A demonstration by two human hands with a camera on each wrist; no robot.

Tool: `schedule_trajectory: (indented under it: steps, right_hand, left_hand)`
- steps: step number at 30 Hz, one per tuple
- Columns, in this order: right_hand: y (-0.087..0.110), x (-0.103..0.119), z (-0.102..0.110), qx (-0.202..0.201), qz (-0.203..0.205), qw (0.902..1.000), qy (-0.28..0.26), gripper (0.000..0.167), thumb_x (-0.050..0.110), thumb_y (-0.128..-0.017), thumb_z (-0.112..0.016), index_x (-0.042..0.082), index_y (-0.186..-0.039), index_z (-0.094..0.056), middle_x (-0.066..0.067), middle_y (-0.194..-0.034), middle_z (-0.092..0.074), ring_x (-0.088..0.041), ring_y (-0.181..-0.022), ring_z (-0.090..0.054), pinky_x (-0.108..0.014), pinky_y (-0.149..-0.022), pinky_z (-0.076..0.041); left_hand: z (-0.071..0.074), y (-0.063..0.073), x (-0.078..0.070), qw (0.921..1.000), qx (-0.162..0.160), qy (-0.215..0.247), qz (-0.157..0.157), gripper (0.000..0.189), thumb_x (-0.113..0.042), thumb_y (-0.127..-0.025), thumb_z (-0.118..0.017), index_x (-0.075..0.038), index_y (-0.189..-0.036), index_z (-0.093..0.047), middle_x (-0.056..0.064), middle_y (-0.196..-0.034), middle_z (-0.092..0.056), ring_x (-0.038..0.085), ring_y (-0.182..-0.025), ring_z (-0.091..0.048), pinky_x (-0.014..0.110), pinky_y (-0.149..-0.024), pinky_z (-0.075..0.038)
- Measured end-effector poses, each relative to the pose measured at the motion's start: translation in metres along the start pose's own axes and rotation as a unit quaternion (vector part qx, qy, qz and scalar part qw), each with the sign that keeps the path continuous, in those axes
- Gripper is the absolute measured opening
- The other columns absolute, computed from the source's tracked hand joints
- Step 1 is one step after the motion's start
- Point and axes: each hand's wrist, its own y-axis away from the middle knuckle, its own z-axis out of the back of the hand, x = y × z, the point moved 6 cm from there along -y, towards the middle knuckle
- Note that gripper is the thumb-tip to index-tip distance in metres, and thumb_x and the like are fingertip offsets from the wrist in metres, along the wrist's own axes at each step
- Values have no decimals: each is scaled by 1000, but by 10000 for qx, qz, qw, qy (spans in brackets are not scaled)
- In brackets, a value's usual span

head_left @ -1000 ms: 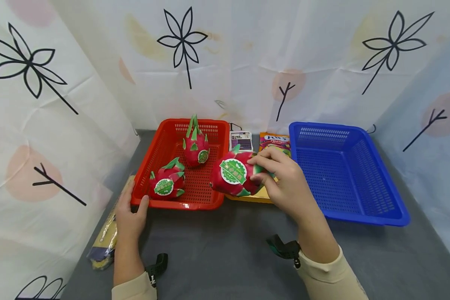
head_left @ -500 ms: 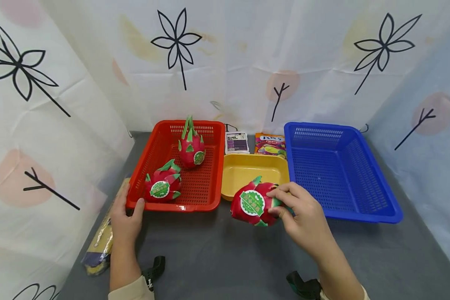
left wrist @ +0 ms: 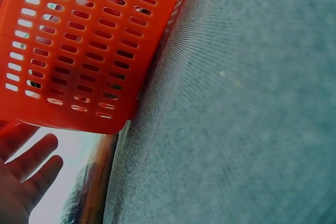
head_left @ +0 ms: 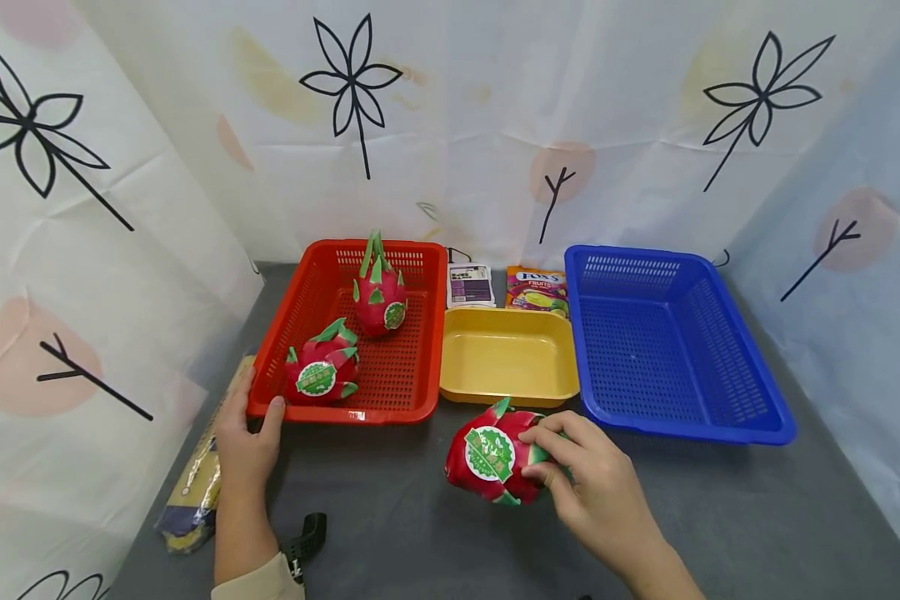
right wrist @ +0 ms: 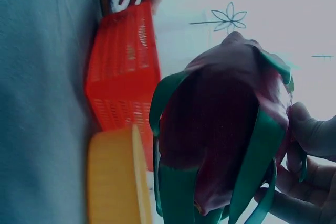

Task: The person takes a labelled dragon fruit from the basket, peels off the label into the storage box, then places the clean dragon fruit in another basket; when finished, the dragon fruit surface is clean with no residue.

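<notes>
My right hand [head_left: 588, 479] pinches a red dragon fruit [head_left: 465, 462] with green-tipped scales and a round green-and-white sticker. It hangs over the grey table, in front of the yellow tray [head_left: 510, 354]. In the right wrist view the dragon fruit [right wrist: 215, 114] looms large, thumb and fingers at its right side. My left hand [head_left: 247, 442] rests at the front-left corner of the red basket [head_left: 390, 412], its thumb by the front rim. The left wrist view shows its fingers [left wrist: 42, 174] spread and fairly straight below the basket's rim. Two more dragon fruits, one lying [head_left: 322, 367] and one upright [head_left: 380, 296], are inside the basket.
A blue basket [head_left: 682, 429] stands on the right. Behind the yellow tray lie a white-and-purple packet [head_left: 470, 286] and an orange FOX'S Fruits bag [head_left: 537, 291]. A long plastic-wrapped yellowish package [head_left: 195, 483] lies left of my left arm. Patterned white cloth [head_left: 457, 108] encloses the table.
My right hand has brought the dragon fruit from over the yellow tray toward the near side of the table, uncovering the tray. The left hand has stayed at the red basket's corner.
</notes>
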Motion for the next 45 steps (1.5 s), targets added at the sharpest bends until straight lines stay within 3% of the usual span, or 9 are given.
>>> schedule_trajectory:
  steps: [9, 18, 20, 25, 27, 30, 36, 40, 45]
  right_hand:
    - [14, -22, -25, 165, -332, 9993, 19, 38, -3, -65, -93, 7, -98, -78, 7, -97, -63, -9, -91, -58, -13, -74, -48]
    - [22, -53, -50, 207, -748, 9965, 301, 30, 4, -71, -92, 7, -97, -78, 6, -94, -63, -9, -89, -57, -28, -69, -54]
    - [22, -57, -53, 179, -778, 9964, 273, 30, 4, -71, -92, 7, -97, -78, 5, -93, -63, -8, -87, -56, -27, -68, -52]
    - [21, -64, -56, 132, -829, 9964, 134, 31, 3, -71, -92, 7, -98, -78, 6, -93, -62, -7, -84, -53, -24, -66, -50]
    - [22, -66, -57, 130, -845, 9963, 82, 31, 3, -71, -92, 7, -98, -78, 6, -94, -62, -7, -85, -53, -24, -66, -50]
    - [23, -68, -57, 136, -868, 9961, 42, 31, 4, -71, -92, 7, -99, -78, 6, -94, -62, -7, -85, -53, -24, -66, -49]
    - [23, -70, -56, 169, -975, 9951, 68, 30, 6, -72, -92, 8, -100, -78, 7, -95, -61, -8, -85, -52, -25, -65, -49]
    - [22, -69, -56, 207, -1031, 9944, 84, 30, 7, -73, -92, 9, -99, -78, 7, -94, -61, -8, -86, -52, -26, -66, -50]
    - [21, -68, -57, 246, -1045, 9942, 80, 29, 7, -73, -92, 9, -99, -78, 7, -94, -61, -8, -86, -52, -27, -66, -50]
  left_hand:
    - [0, 0, -1, 10000, 9, -20, -7, 63, -20, -96, -65, -15, -156, -46, 19, -148, -52, 40, -131, -49, 5, -90, -32]
    - [1, 0, 0, 9998, 33, -9, -172, 63, -19, -95, -65, -14, -156, -46, 18, -150, -51, 40, -131, -50, 5, -91, -33]
    - [2, 0, -1, 9998, 154, -115, -62, 65, -21, -96, -66, -16, -157, -44, 17, -152, -49, 39, -132, -48, 8, -94, -36]
    - [5, 0, -6, 9994, 204, -288, 19, 65, -22, -97, -64, -15, -158, -42, 15, -152, -45, 33, -134, -44, 45, -103, -49]
    - [7, 1, -11, 9995, -9, -231, -191, 64, -20, -96, -64, -13, -157, -44, 17, -150, -45, 33, -134, -41, 57, -104, -46]
    - [13, 4, -23, 9975, -415, -154, -546, 64, -18, -92, -65, -12, -154, -49, 17, -150, -47, 31, -137, -38, 55, -107, -43]
    - [16, 7, -63, 9800, -952, 254, -1728, 61, -11, -81, -70, -5, -141, -61, 18, -136, -61, 24, -126, -49, 18, -100, -41]
    - [8, 11, -88, 9634, -840, 717, -2441, 58, -9, -78, -68, 4, -134, -63, 26, -126, -64, 20, -119, -53, 20, -99, -42]
    - [-6, 17, -111, 9548, -390, 1048, -2755, 60, -11, -78, -68, 6, -135, -62, 29, -125, -63, 20, -118, -55, 24, -100, -43]
